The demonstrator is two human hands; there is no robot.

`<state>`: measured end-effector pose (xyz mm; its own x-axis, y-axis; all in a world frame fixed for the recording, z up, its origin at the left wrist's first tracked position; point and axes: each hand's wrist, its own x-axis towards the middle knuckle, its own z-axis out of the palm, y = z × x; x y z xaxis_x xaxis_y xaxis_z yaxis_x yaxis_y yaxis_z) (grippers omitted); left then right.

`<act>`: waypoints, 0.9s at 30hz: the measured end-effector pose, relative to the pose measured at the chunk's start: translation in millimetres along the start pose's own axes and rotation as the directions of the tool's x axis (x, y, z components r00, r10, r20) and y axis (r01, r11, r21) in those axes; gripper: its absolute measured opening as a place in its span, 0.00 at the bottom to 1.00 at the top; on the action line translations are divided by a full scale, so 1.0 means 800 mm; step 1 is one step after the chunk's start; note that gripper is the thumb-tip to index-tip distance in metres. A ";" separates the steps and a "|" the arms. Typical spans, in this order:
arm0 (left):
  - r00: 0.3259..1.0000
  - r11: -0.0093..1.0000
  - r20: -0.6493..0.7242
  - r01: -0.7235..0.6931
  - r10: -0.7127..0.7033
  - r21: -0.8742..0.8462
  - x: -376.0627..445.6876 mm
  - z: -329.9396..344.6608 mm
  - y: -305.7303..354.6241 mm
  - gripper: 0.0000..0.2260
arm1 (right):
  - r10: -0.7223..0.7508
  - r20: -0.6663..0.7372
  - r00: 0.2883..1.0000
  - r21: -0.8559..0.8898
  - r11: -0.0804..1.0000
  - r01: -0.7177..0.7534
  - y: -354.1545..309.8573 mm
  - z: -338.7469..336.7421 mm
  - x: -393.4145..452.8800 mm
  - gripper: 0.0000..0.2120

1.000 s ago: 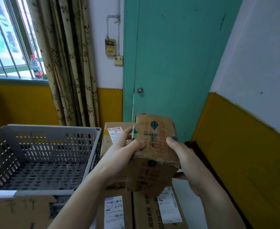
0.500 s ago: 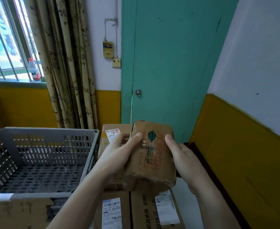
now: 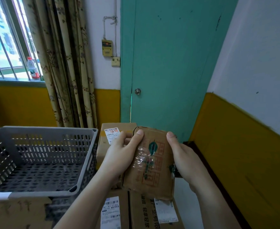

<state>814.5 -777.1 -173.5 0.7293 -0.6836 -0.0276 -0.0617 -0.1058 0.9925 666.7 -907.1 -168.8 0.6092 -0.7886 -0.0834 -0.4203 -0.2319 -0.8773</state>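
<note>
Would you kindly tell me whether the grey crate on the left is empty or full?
Empty: the grey crate shows only its bare perforated floor.

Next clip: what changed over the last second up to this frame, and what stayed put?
The small cardboard box was tipped between the hands: a second ago two of its faces showed, now only its broad printed face is toward the camera, slightly lower in view. The left hand and right hand kept hold throughout, thumbs now near its upper corners. The grey crate and the labelled cartons beneath did not move.
</note>
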 end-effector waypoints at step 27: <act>0.997 0.993 -0.014 0.071 -0.070 0.095 -0.012 0.011 -0.004 0.52 | -0.164 -0.088 0.983 0.440 0.879 0.186 0.029 -0.015 -0.003 0.29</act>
<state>801.2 -776.6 -177.3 0.7410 -0.6647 -0.0955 -0.0740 -0.2222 0.9722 647.4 -917.4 -183.6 0.6080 -0.7872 0.1033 0.0399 -0.0996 -0.9942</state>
